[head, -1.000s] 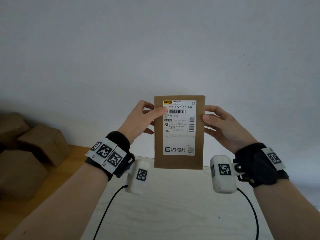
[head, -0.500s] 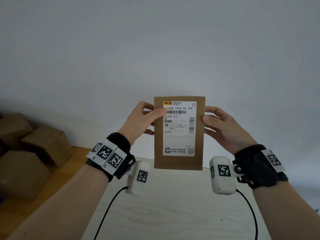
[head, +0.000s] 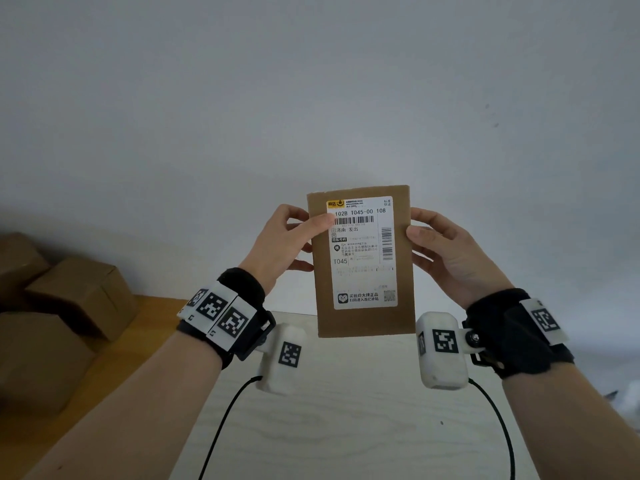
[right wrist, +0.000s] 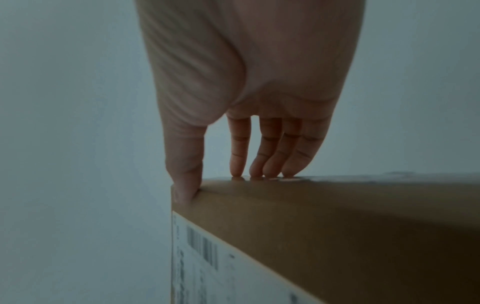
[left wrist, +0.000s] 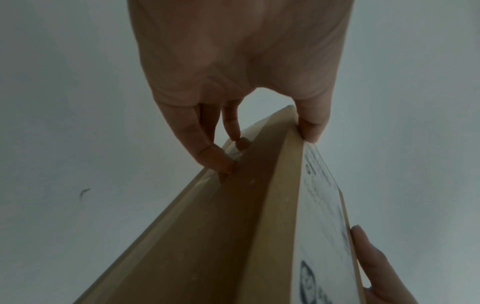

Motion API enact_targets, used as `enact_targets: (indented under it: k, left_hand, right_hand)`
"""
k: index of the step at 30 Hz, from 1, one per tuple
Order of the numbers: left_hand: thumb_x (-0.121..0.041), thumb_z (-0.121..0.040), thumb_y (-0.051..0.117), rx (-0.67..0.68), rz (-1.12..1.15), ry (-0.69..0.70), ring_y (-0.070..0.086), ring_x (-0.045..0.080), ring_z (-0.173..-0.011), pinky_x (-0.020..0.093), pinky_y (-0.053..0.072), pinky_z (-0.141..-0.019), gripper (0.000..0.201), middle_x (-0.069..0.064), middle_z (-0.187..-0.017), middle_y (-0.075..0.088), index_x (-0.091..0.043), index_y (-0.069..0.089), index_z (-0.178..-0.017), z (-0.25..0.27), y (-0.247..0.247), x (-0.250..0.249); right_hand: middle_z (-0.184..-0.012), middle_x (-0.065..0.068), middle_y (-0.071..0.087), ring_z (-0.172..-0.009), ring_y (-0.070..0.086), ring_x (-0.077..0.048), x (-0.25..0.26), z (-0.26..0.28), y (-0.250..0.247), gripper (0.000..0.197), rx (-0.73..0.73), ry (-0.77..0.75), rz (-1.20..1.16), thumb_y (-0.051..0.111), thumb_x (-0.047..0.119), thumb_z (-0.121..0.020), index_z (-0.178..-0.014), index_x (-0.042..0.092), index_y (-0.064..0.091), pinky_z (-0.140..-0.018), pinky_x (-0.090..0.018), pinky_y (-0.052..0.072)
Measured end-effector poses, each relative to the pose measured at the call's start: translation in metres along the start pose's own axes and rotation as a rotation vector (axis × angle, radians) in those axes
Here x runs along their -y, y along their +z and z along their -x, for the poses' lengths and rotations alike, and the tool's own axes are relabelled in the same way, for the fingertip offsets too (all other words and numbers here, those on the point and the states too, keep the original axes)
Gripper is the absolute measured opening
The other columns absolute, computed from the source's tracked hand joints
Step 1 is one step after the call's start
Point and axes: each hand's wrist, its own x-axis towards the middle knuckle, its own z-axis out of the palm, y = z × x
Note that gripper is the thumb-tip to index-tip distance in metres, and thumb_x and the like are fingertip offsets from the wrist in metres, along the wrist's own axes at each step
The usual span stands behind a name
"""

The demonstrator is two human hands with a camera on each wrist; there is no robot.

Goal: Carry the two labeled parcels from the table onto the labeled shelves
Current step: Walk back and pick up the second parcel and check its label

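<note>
Cardboard, stiff and probably light, the parcel point(head: 362, 261) stands upright above the bench point(head: 346, 427), pinched at nine o'clock by the left hand point(head: 284, 244) and three o'clock by the right hand point(head: 446, 252), thumbs in front; side edges seem the safest grip.
</note>
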Motion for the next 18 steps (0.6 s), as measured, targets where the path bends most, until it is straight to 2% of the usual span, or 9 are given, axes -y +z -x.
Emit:
enact_targets:
  k: [4, 7, 12, 16, 18]
  left_hand:
    - [-0.046, -0.081, 0.067, 0.043, 0.017, -0.024, 0.063, 0.024, -0.093, 0.047, 0.057, -0.081, 0.039, 0.013, -0.112, 0.069, -0.018, 0.05, -0.101, -0.003, 0.002, 0.006]
    - [-0.05, -0.077, 0.068, 0.105, 0.01, -0.056, 0.064, 0.026, -0.098, 0.046, 0.057, -0.08, 0.043, 0.013, -0.116, 0.068, -0.021, 0.049, -0.102, -0.002, 0.007, 0.014]
    - [-0.042, -0.082, 0.067, 0.266, -0.061, -0.053, 0.068, 0.02, -0.101, 0.048, 0.059, -0.082, 0.049, 0.001, -0.114, 0.07, -0.023, 0.042, -0.119, 0.002, 0.015, 0.033]
    - [-0.053, -0.071, 0.066, 0.315, -0.076, -0.076, 0.068, 0.027, -0.101, 0.049, 0.059, -0.081, 0.06, 0.003, -0.112, 0.071, -0.029, 0.042, -0.119, 0.004, 0.023, 0.047]
    - [-0.055, -0.067, 0.066, 0.33, -0.062, -0.099, 0.066, 0.029, -0.096, 0.046, 0.059, -0.077, 0.058, 0.008, -0.111, 0.071, -0.032, 0.043, -0.115, 0.006, 0.031, 0.053]
  right_hand:
    - [-0.09, 0.005, 0.076, -0.081, 0.069, -0.009, -0.004, 0.009, -0.001, 0.023, -0.065, 0.045, 0.017, 0.064, 0.015, -0.085, -0.108, 0.021, 0.066, -0.083, -0.026, 0.05]
    - [-0.085, 0.008, 0.076, -0.08, 0.067, -0.01, -0.01, 0.018, -0.004, 0.015, -0.129, 0.086, -0.005, 0.063, 0.016, -0.087, -0.1, 0.021, 0.068, -0.082, -0.026, 0.05]
    - [-0.085, 0.006, 0.074, -0.079, 0.065, -0.012, -0.021, 0.035, -0.008, 0.011, -0.244, 0.142, -0.016, 0.064, 0.019, -0.086, -0.096, 0.02, 0.068, -0.082, -0.026, 0.052]
    - [-0.085, 0.005, 0.074, -0.074, 0.066, -0.01, -0.032, 0.048, -0.011, 0.01, -0.321, 0.166, -0.017, 0.063, 0.019, -0.087, -0.096, 0.019, 0.067, -0.072, -0.022, 0.053]
    - [-0.087, 0.003, 0.073, -0.074, 0.066, -0.009, -0.039, 0.058, -0.013, 0.012, -0.359, 0.17, -0.013, 0.061, 0.02, -0.088, -0.098, 0.017, 0.066, -0.073, -0.023, 0.052]
